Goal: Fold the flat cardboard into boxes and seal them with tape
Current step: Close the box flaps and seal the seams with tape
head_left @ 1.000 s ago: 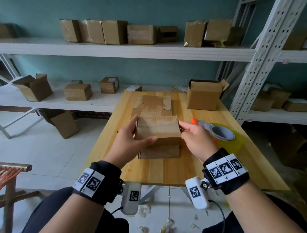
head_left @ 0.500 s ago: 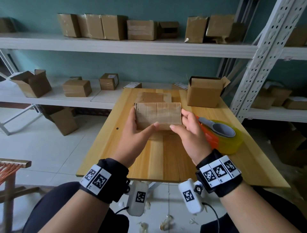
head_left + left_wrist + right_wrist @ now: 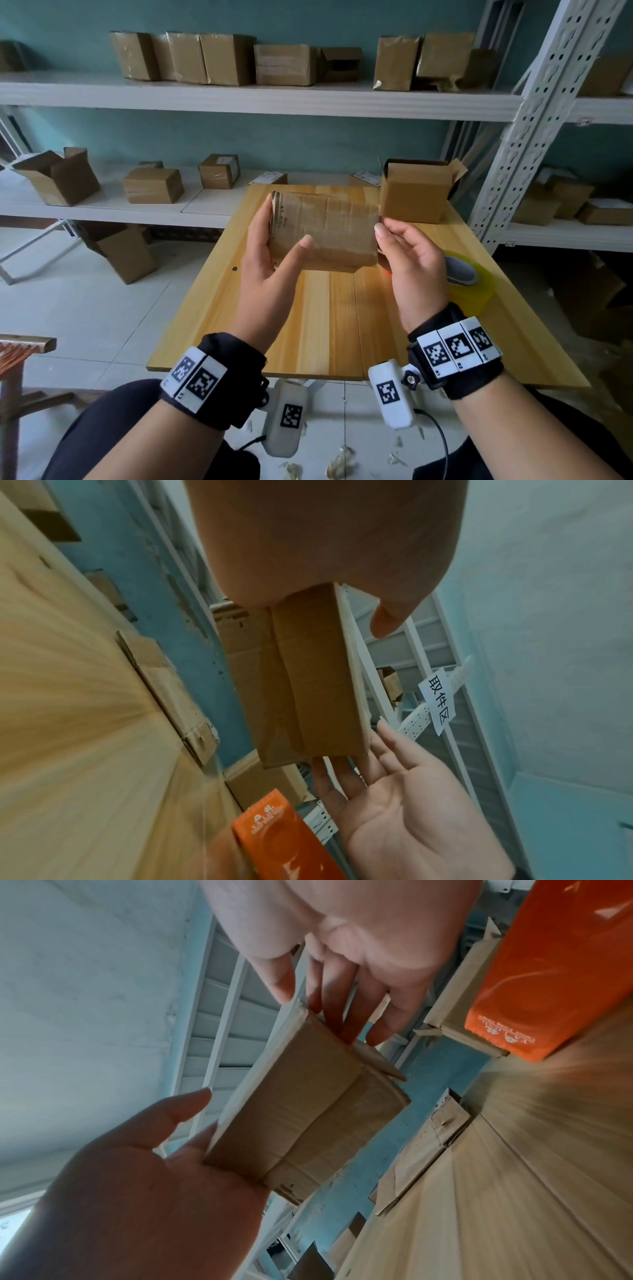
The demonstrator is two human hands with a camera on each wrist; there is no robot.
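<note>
A brown cardboard piece (image 3: 329, 233), folded and partly opened into a shallow sleeve, is held upright in the air above the wooden table (image 3: 329, 325). My left hand (image 3: 274, 246) grips its left end, thumb across the front face and fingers behind. My right hand (image 3: 394, 240) is at the right end with straight fingers behind the edge and the thumb tip at the upper corner. The left wrist view shows the cardboard (image 3: 308, 683) edge-on, and the right wrist view shows it (image 3: 301, 1115) between both hands. A tape roll (image 3: 469, 281) lies on the table by my right wrist.
A stack of flat cardboard (image 3: 164, 691) lies on the table under the held piece. An open box (image 3: 414, 195) stands at the table's far right corner. White shelves (image 3: 239, 99) behind hold several boxes. A metal rack post (image 3: 534, 113) rises on the right.
Both hands have lifted the cardboard piece off the stack and raised it away from the table, turning it upright. The head view has tilted up slightly.
</note>
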